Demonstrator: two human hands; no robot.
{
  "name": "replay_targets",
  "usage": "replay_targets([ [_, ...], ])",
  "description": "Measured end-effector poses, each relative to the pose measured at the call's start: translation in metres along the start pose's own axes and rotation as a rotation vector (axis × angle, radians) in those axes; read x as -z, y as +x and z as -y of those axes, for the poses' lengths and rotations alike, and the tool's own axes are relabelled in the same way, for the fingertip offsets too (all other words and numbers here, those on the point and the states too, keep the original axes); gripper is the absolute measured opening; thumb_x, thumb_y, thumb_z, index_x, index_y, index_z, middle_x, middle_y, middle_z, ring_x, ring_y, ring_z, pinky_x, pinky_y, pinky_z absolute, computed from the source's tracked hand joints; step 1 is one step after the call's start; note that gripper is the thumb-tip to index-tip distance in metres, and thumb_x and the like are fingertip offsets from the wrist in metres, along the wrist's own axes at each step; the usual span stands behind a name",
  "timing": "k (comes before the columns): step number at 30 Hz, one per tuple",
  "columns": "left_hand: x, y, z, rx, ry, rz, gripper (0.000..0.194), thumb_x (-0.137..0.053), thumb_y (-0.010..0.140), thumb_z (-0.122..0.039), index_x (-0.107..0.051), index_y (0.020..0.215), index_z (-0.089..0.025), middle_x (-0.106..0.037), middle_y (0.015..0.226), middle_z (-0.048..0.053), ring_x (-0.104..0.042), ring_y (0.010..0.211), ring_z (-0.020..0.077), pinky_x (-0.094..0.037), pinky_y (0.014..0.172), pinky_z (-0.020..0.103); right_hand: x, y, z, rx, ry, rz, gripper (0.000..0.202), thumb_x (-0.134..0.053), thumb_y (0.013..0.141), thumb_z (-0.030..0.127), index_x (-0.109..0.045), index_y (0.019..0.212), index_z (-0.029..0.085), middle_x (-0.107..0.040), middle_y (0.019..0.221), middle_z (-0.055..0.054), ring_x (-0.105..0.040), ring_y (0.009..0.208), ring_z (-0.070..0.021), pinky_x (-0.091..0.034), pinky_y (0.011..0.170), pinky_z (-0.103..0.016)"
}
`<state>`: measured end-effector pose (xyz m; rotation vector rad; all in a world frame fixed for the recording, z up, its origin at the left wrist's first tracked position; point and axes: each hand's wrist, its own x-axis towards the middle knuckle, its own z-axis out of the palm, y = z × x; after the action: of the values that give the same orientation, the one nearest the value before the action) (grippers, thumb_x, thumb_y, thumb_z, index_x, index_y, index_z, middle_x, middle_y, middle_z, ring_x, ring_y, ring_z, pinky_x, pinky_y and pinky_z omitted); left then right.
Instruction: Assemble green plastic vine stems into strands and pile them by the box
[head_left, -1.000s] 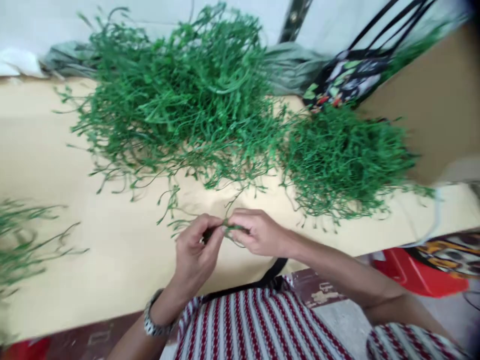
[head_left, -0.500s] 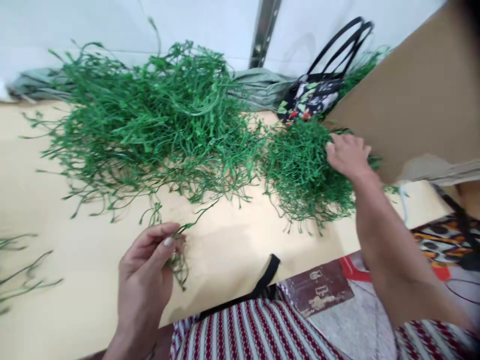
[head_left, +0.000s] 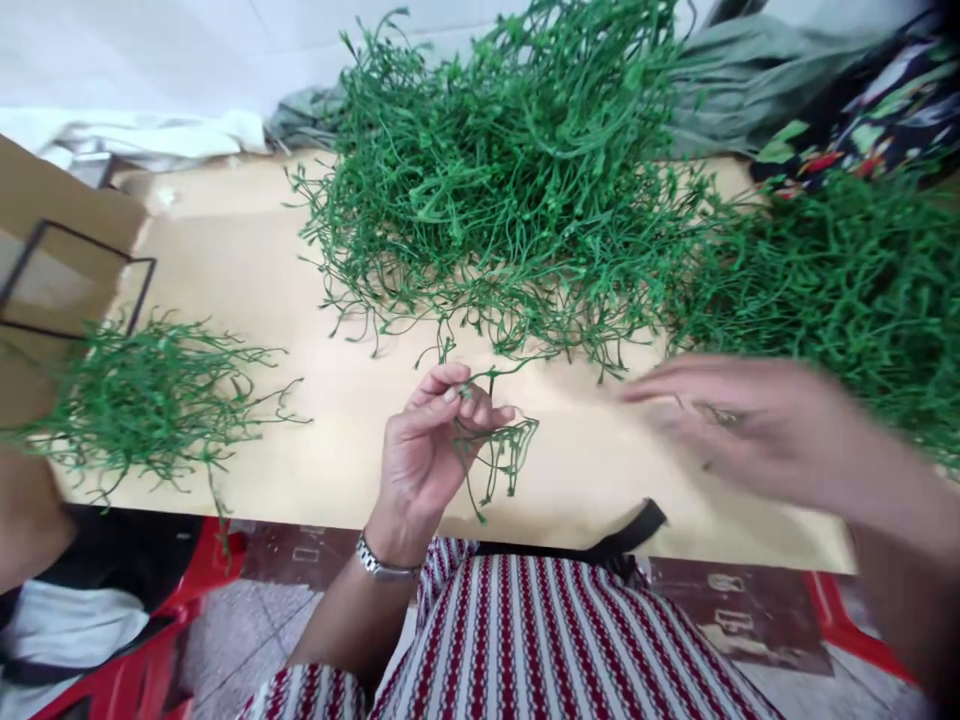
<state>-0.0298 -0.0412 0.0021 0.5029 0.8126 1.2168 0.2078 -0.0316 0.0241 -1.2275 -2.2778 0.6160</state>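
Thin green plastic stems hang from my left hand [head_left: 442,430], pinched between thumb and fingers over the table's front part. My right hand [head_left: 735,430] is smeared by motion, right of my left hand and in front of the right-hand pile; something small and thin shows at its fingers, too blurred to name. Behind both hands lies a large tangled heap of green stems [head_left: 495,190]. A second green pile [head_left: 832,290] lies at the right, and a smaller one [head_left: 157,400] at the left end of the table.
The pale table [head_left: 225,260] has a cardboard box [head_left: 67,220] and a black wire frame [head_left: 79,332] at its left. Grey-green cloth [head_left: 757,85] and a flowered bag [head_left: 885,120] lie at the back right. Red chairs [head_left: 142,660] and part of a person [head_left: 26,510] are at the left.
The view has swung left. My right hand has left the right-hand pile and moved toward my left hand, which still holds stems.
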Motion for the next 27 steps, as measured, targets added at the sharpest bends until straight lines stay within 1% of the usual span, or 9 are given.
replay_targets([
  [3, -0.002, -0.001, 0.005, -0.044, 0.004, 0.020, 0.011, -0.062, 0.065, -0.019, -0.057, 0.074, -0.022, -0.037, 0.056, -0.004, -0.043, 0.054, 0.0089, -0.051, 0.071, 0.038, -0.042, 0.017, 0.015, 0.105, 0.208, 0.246, 0.024, -0.052, 0.084, 0.026, -0.058, 0.106, 0.019, -0.062, 0.104, -0.008, -0.058, 0.096, -0.0170, -0.049, 0.081, -0.032],
  [6, 0.006, -0.003, 0.005, -0.090, 0.057, 0.000, 0.010, -0.060, 0.068, -0.019, -0.059, 0.077, -0.022, -0.043, 0.058, -0.003, -0.048, 0.057, 0.0099, -0.051, 0.073, 0.039, -0.064, 0.022, 0.017, 0.106, 0.296, 0.222, 0.017, -0.045, 0.087, 0.020, -0.060, 0.091, 0.014, -0.063, 0.082, -0.005, -0.058, 0.073, -0.0121, -0.049, 0.065, -0.025],
  [9, 0.016, -0.011, 0.002, -0.186, 0.450, -0.062, 0.023, -0.056, 0.074, -0.019, -0.061, 0.096, -0.021, -0.058, 0.082, 0.003, -0.056, 0.071, 0.0138, -0.051, 0.071, 0.035, -0.061, 0.020, 0.010, 0.149, 0.143, 0.110, 0.020, -0.044, 0.087, 0.017, -0.060, 0.098, 0.013, -0.064, 0.085, -0.007, -0.059, 0.077, -0.0145, -0.049, 0.068, -0.029],
  [12, 0.014, -0.017, -0.002, -0.556, 1.064, -0.099, 0.030, -0.055, 0.076, -0.014, -0.061, 0.104, -0.021, -0.056, 0.108, 0.008, -0.056, 0.090, 0.0175, -0.049, 0.074, 0.032, -0.048, 0.020, 0.006, 0.262, -0.065, 0.072, 0.024, -0.043, 0.086, 0.012, -0.060, 0.102, 0.012, -0.064, 0.096, -0.010, -0.057, 0.092, -0.0190, -0.049, 0.078, -0.035],
  [15, 0.001, -0.011, -0.001, -0.818, 1.401, 0.208, 0.024, -0.052, 0.076, -0.008, -0.062, 0.095, -0.018, -0.061, 0.101, 0.008, -0.052, 0.098, 0.0197, -0.044, 0.086, 0.037, -0.039, 0.025, 0.008, 0.364, -0.177, 0.018, 0.024, -0.043, 0.085, 0.010, -0.061, 0.101, 0.012, -0.064, 0.101, -0.010, -0.055, 0.100, -0.0204, -0.048, 0.085, -0.037],
  [16, -0.003, -0.007, 0.001, -0.822, 1.446, 0.315, 0.020, -0.052, 0.077, -0.008, -0.062, 0.092, -0.017, -0.063, 0.095, 0.008, -0.052, 0.097, 0.0202, -0.042, 0.087, 0.039, -0.037, 0.026, 0.009, 0.384, -0.195, -0.001, 0.024, -0.043, 0.085, 0.010, -0.060, 0.101, 0.012, -0.063, 0.101, -0.010, -0.054, 0.100, -0.0204, -0.048, 0.086, -0.037],
  [18, -0.009, 0.003, 0.006, -0.788, 1.477, 0.400, 0.013, -0.051, 0.078, -0.010, -0.061, 0.085, -0.015, -0.064, 0.085, 0.007, -0.052, 0.091, 0.0206, -0.041, 0.085, 0.040, -0.034, 0.029, 0.010, 0.407, -0.216, -0.039, 0.023, -0.043, 0.084, 0.009, -0.060, 0.100, 0.011, -0.064, 0.098, -0.010, -0.055, 0.098, -0.0202, -0.049, 0.084, -0.036],
  [22, -0.013, 0.010, 0.014, -0.800, 1.469, 0.308, 0.010, -0.051, 0.078, -0.011, -0.059, 0.073, -0.016, -0.063, 0.072, 0.005, -0.051, 0.081, 0.0189, -0.040, 0.078, 0.037, -0.034, 0.029, 0.010, 0.397, -0.221, -0.115, 0.019, -0.046, 0.083, 0.009, -0.059, 0.097, 0.010, -0.064, 0.088, -0.010, -0.057, 0.088, -0.0192, -0.050, 0.078, -0.034],
  [27, -0.021, 0.007, 0.016, -0.826, 1.495, 0.213, 0.016, -0.054, 0.077, -0.012, -0.061, 0.092, -0.016, -0.067, 0.084, 0.005, -0.049, 0.085, 0.0200, -0.034, 0.074, 0.036, -0.039, 0.030, 0.009, 0.366, -0.104, -0.269, 0.015, -0.050, 0.083, 0.013, -0.053, 0.097, 0.014, -0.062, 0.083, -0.006, -0.058, 0.079, -0.0149, -0.050, 0.072, -0.029],
])
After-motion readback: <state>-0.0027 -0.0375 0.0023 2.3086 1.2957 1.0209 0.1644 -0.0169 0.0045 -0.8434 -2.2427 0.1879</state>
